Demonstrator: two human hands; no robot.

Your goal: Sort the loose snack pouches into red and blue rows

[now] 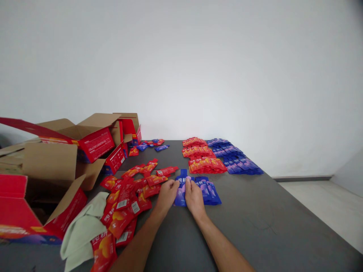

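Between my two hands is a blue pouch [180,194] with white characters and a purple print, its narrow top pointing away from me. My left hand [168,194] pinches its left edge. My right hand [194,196] is closed on its right edge, thumb on top. Just to the right, partly behind my right hand, several blue pouches [211,192] lie overlapping on the table. Left of my left hand spreads a loose heap of red pouches [121,202], some face up, some showing barcodes.
Rows of red pouches [207,165] and blue pouches [242,165] lie fanned farther back. Open red cartons [65,223] crowd the left side. A pale green cloth [83,228] lies beside the red heap. Mixed pouches [150,143] are scattered at the back of the dark table [255,219].
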